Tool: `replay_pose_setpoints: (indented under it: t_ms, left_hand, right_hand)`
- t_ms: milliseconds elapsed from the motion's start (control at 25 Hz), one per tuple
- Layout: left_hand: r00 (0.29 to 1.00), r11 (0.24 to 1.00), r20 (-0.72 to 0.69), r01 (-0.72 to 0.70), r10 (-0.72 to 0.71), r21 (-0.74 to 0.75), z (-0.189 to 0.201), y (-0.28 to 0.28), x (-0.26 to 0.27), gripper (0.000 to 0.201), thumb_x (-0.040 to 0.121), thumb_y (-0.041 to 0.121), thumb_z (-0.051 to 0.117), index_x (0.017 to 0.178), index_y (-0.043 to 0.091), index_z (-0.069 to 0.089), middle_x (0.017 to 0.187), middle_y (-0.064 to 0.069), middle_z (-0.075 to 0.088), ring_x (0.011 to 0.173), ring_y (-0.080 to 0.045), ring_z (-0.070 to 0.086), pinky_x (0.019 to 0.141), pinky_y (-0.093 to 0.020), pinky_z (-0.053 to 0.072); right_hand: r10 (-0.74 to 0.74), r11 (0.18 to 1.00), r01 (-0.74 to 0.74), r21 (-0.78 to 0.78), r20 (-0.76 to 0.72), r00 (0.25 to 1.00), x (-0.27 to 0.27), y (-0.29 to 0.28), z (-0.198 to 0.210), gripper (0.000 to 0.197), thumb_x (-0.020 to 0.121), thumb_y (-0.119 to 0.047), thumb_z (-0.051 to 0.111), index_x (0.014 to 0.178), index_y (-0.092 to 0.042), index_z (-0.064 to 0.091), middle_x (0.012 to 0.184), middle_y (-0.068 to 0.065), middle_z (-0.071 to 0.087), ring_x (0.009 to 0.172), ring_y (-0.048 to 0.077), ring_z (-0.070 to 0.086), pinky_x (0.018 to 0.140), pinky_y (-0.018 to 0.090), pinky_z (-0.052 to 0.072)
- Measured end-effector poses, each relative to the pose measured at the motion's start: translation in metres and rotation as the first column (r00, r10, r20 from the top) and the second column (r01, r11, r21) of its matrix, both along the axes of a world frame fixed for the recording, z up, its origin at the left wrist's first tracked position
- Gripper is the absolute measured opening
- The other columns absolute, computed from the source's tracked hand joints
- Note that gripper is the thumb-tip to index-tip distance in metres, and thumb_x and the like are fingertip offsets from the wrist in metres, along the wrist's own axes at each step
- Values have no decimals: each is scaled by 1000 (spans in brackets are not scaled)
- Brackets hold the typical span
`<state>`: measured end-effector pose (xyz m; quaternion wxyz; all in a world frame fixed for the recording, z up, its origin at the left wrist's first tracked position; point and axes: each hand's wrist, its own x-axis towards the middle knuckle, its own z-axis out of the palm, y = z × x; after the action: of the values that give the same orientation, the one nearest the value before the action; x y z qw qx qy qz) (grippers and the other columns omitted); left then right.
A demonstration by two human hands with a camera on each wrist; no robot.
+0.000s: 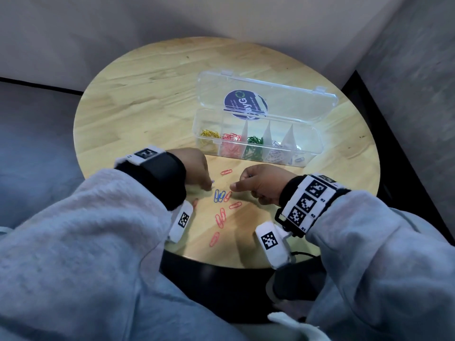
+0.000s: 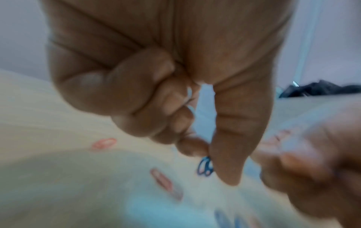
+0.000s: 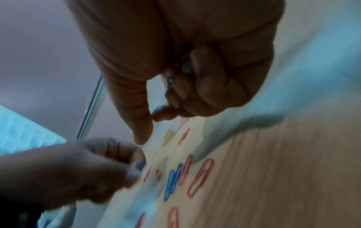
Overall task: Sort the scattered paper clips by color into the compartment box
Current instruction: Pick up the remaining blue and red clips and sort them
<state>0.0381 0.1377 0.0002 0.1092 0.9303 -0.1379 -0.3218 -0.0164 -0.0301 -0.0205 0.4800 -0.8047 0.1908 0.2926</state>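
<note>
My left hand (image 1: 209,185) pinches a blue paper clip (image 2: 205,167) between thumb and forefinger, just above the table. My right hand (image 1: 236,183) hovers close beside it with fingers curled; a blue clip (image 3: 169,81) is tucked in them, and the thumb points down. Between the hands lie two loose blue clips (image 1: 219,196) and several red clips (image 1: 220,217). The clear compartment box (image 1: 312,146) stands open behind the hands, with yellow, red, green and silver clips in separate compartments from left to right. What lies in its rightmost compartment is unclear.
The round wooden table (image 1: 147,94) ends at its near edge just behind the scattered clips. The box's lid (image 1: 283,99) lies folded back with a round blue sticker on it. Grey upholstery surrounds the table.
</note>
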Motion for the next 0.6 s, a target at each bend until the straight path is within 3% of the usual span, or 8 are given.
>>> replay_pose_setpoints:
  t_ms: [80,120,200,280,360,520,600]
  left_hand:
    - [983,962,-112,-166,145,-215,11,13,10,14,76,26,73,78,12,68,60,-2,50,52,-18,41,56,-23,33]
    - [958,909,-194,-266,211,-321,15,19,14,12,78,20,71,76,10,65,58,-3,46,49,-17,34,51,-21,29]
    - [903,785,-310,-417,298,-458,21,29,20,14,82,10,66,69,8,58,60,-3,44,47,-13,32,42,-16,24]
    - [877,717,-342,-475,337,-510,23,33,23,22,84,7,63,64,11,55,63,-1,47,44,-7,34,36,-12,25]
    - [871,695,-349,-488,346,-528,26,34,22,24,84,8,64,62,13,54,65,0,48,46,-7,35,35,-11,25]
    - [877,713,-348,-474,331,-517,25,32,18,24,83,8,65,62,12,55,62,1,46,48,-8,34,38,-13,24]
    - [882,720,-344,-465,324,-516,25,31,17,23,82,8,65,62,12,56,60,1,46,46,-8,34,38,-13,23]
  right_hand:
    - [178,960,-162,-227,54,982,4,11,6,34,78,-32,74,61,-19,47,52,-3,40,46,12,34,44,22,28]
    - [239,932,-208,-298,70,969,7,17,8,34,78,-35,73,62,-20,47,55,-4,43,49,11,37,46,22,31]
    - [334,864,-275,-422,72,940,10,27,11,33,78,-39,72,63,-20,49,63,-5,50,58,11,46,51,22,37]
    - [389,784,-306,-540,44,920,10,35,8,30,76,-41,72,66,-19,53,73,-1,61,73,16,58,64,28,47]
    - [399,737,-299,-606,34,916,8,41,2,31,73,-45,71,70,-17,57,80,3,66,82,21,64,70,31,50]
    - [394,697,-307,-647,-11,919,8,48,-2,43,71,-54,69,63,-17,50,68,0,56,75,21,58,56,25,38]
    - [401,684,-325,-654,-35,915,11,49,-4,44,72,-53,69,62,-16,48,65,0,52,74,21,55,57,25,36]
